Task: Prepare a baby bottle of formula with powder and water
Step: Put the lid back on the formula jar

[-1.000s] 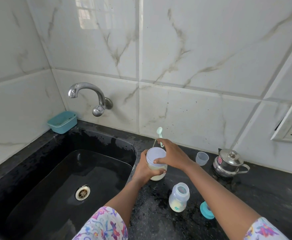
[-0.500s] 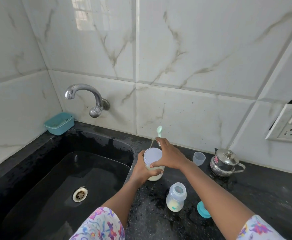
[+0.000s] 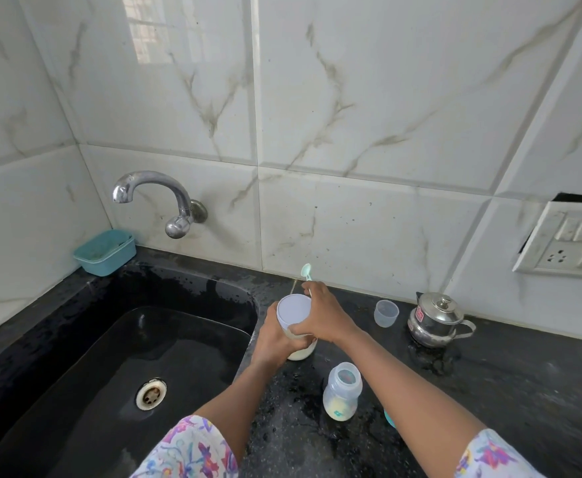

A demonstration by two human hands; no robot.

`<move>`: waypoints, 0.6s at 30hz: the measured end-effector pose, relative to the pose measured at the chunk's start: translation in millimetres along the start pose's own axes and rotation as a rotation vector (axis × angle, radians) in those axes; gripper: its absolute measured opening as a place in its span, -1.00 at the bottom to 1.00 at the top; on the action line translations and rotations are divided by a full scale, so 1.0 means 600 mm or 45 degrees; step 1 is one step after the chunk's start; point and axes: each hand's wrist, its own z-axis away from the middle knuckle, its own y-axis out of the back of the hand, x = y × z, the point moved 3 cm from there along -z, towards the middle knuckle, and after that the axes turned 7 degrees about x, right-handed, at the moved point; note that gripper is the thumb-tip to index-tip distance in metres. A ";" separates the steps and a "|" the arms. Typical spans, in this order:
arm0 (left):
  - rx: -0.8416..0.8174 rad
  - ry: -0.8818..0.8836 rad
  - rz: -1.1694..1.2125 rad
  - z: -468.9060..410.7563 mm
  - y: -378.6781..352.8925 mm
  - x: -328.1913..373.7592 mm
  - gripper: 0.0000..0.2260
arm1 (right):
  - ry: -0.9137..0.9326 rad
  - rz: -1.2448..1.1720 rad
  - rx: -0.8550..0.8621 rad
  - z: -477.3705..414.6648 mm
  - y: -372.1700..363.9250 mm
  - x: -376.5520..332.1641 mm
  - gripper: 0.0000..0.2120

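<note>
At a wet black surface (image 3: 489,391) beside the sink (image 3: 75,357), a person appears to be capping a jar (image 3: 301,353) of formula powder. The left hand (image 3: 274,343) wraps its fingers round the jar's body at the sink's edge. The right hand (image 3: 324,315) grips the white lid (image 3: 293,310) from above, its fingers also pinching a pale green spoon (image 3: 306,271) that sticks up behind. The open baby bottle (image 3: 342,391) stands upright near the right forearm, pale powder in its base. The lid should sit level before any twist, the left hand bracing the jar against tipping into the sink.
</note>
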 end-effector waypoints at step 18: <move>-0.055 -0.008 0.086 -0.134 -0.076 0.041 -0.19 | -0.482 -0.937 0.347 -0.068 0.069 0.107 -0.92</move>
